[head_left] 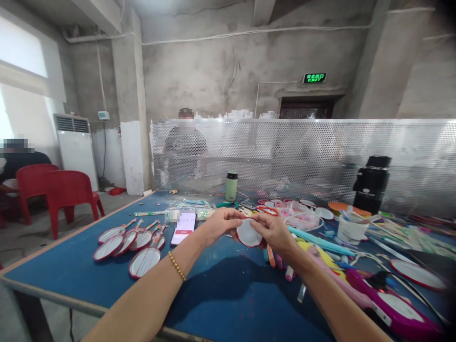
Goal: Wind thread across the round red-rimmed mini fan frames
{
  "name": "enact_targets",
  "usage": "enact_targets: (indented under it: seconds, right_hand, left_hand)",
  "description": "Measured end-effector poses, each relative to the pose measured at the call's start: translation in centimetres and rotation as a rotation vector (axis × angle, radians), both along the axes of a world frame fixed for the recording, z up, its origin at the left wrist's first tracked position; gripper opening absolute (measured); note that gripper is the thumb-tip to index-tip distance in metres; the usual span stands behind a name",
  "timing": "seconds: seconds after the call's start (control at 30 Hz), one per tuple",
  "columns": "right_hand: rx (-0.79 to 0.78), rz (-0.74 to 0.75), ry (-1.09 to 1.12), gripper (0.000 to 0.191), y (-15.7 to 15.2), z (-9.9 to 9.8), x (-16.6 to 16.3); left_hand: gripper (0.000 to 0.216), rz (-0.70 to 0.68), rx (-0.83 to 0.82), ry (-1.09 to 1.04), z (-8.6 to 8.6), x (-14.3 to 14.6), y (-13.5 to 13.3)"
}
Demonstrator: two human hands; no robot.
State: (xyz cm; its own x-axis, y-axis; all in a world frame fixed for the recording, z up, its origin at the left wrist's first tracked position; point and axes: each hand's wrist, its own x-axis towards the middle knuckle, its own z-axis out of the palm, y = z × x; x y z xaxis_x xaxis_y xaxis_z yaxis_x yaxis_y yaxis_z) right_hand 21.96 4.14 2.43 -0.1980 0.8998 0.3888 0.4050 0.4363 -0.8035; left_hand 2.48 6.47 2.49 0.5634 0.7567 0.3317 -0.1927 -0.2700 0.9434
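My left hand (218, 224) and my right hand (273, 231) meet over the blue table (213, 294), both pinching a small round white disc with a red rim (248, 233). The left fingers grip its upper left edge, the right fingers its right side. A gold bead bracelet (177, 266) sits on my left wrist. A row of finished small red-rimmed paddles with sticks (130, 241) lies to the left of my left hand.
A phone (184, 227) lies beside the paddles. A green bottle (231, 185) stands at the back, a white cup (351, 228) and black machine (372, 183) to the right. Coloured parts and a purple racket (395, 306) crowd the right side. A person sits behind the perforated screen (302, 156); red chairs (67, 192) stand at left.
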Motion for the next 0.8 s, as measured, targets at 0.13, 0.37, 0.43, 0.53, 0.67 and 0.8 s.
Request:
enact_targets:
  seconds: [0.13,0.37,0.43,0.53,0.67,0.8]
  right_hand:
    - [0.026,-0.002,-0.024,0.036,-0.11,0.17,0.02]
    - [0.024,0.034,-0.018,0.037,-0.13,0.15,0.2]
    - [0.025,0.05,-0.011,0.037,-0.18,0.14,0.22]
    - [0.029,0.075,0.0,0.037,-0.3,0.27,0.22]
    - [0.025,0.104,0.006,0.038,-0.47,0.52,0.22]
    - [0.019,0.123,0.013,0.04,-0.41,0.48,0.25]
  left_hand:
    - [0.039,-0.009,-0.044,-0.004,-0.01,-0.07,0.15]
    - [0.044,-0.049,-0.113,-0.057,0.35,-0.3,-0.06]
    - [0.044,-0.061,-0.13,-0.072,0.42,-0.39,-0.1]
    - [0.044,-0.089,-0.151,-0.082,0.51,-0.54,-0.11]
    - [0.043,-0.128,-0.166,-0.084,0.57,-0.7,-0.14]
    - [0.041,-0.138,-0.159,-0.081,0.6,-0.77,-0.17]
